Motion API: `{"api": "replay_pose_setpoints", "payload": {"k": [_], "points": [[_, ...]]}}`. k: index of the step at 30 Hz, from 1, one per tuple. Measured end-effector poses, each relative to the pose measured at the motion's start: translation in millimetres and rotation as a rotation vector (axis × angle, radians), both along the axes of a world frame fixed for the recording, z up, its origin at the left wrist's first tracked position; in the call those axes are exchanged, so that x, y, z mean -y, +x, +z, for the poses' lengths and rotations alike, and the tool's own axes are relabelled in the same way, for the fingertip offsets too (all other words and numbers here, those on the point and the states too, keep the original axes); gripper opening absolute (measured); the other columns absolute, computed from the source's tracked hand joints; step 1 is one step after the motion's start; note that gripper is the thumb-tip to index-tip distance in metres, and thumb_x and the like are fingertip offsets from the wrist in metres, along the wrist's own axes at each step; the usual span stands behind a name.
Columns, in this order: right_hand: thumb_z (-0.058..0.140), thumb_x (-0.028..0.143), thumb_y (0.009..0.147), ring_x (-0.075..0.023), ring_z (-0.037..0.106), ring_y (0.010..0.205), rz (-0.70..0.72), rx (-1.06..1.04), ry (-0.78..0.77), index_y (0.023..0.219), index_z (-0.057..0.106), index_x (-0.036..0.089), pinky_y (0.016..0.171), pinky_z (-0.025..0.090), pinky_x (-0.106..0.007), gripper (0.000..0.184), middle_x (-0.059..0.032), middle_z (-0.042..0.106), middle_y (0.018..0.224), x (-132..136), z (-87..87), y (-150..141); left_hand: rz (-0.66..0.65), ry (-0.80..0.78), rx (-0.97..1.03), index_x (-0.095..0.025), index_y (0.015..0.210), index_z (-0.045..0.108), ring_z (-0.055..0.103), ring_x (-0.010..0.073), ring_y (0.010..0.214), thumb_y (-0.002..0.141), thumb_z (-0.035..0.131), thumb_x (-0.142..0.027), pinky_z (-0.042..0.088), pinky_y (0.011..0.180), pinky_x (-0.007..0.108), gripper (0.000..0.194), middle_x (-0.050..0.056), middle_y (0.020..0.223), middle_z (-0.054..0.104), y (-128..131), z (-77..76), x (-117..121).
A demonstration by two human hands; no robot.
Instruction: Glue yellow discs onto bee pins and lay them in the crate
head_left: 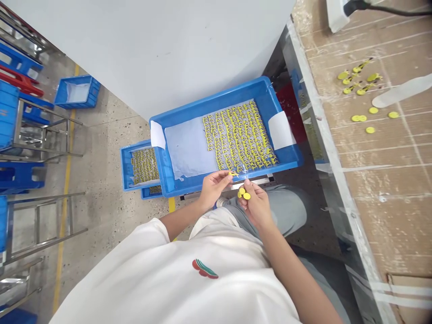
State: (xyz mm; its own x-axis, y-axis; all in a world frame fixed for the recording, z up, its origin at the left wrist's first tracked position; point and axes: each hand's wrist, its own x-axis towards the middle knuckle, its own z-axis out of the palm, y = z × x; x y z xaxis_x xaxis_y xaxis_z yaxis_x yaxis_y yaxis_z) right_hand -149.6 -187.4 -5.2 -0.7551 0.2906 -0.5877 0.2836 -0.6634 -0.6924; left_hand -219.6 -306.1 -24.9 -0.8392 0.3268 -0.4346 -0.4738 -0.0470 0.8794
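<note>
My left hand (215,188) is closed in a pinch on a small yellow piece (232,173) at the near edge of a blue tray (211,106). Close by on the right, my right hand (256,202) is closed around several round yellow discs (244,193), held just outside the tray. Inside the tray, white paper (187,148) lines the bottom. Rows of small yellow pieces with dark parts (239,135) cover its right portion. The exact kind of these pieces is too small to tell.
Right of me stands a cardboard-covered table (371,180) with loose yellow pieces (361,78), discs (358,118) and a white power strip (337,15). A second filled blue tray (126,168) sits lower left. Metal frames (43,198) and another blue bin (77,92) are farther left.
</note>
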Motion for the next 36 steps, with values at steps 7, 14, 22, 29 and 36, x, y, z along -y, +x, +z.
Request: {"api": "replay_pose_setpoints", "payload": {"k": [7,14,22,29,36], "points": [[0.082,0.058,0.074,-0.0030,0.038,0.040,-0.009,0.045,-0.023,0.069,0.057,0.018,0.036,0.028,-0.017,0.047,0.0048,0.052,0.059,0.8,-5.4,10.3,0.112,-0.324,-0.128,-0.016,0.110,0.072,0.066,0.0148,0.081,0.085,0.068,-0.047,0.053,0.071,0.027,0.040,0.007,0.098,0.076,-70.3,-67.2,24.9],[0.087,0.055,0.069,-0.0023,0.038,0.041,-0.063,0.109,-0.047,0.069,0.056,0.018,0.035,0.027,-0.017,0.048,0.0044,0.055,0.063,-2.2,-13.9,23.1,-0.019,-0.646,-0.213,-0.016,0.104,0.070,0.067,0.0169,0.090,0.091,0.067,-0.035,0.055,0.089,0.036,0.024,0.007,0.104,0.073,-124.6,-119.3,32.8],[0.087,0.056,0.067,-0.0027,0.038,0.041,-0.110,0.116,-0.041,0.069,0.055,0.019,0.035,0.026,-0.017,0.049,0.0055,0.052,0.060,-7.2,-12.5,25.7,-0.182,-0.789,-0.283,-0.017,0.123,0.063,0.064,0.0223,0.110,0.095,0.062,-0.038,0.056,0.094,0.045,0.035,0.010,0.126,0.064,-137.6,-146.1,30.2],[0.086,0.056,0.068,-0.0032,0.037,0.041,-0.097,0.125,-0.035,0.069,0.054,0.019,0.035,0.026,-0.017,0.049,0.0054,0.052,0.060,-5.2,-15.5,26.2,-0.224,-0.821,-0.285,-0.017,0.124,0.062,0.065,0.0221,0.109,0.095,0.062,-0.038,0.056,0.093,0.045,0.036,0.010,0.125,0.064,-139.2,-149.8,31.6],[0.086,0.058,0.067,-0.0035,0.037,0.042,-0.072,0.114,-0.029,0.068,0.055,0.019,0.035,0.026,-0.018,0.049,0.0055,0.051,0.060,-1.4,-16.4,25.5,-0.215,-0.812,-0.255,-0.017,0.125,0.061,0.065,0.0214,0.106,0.096,0.062,-0.038,0.057,0.091,0.044,0.036,0.010,0.124,0.065,-141.0,-146.6,28.8]]}}
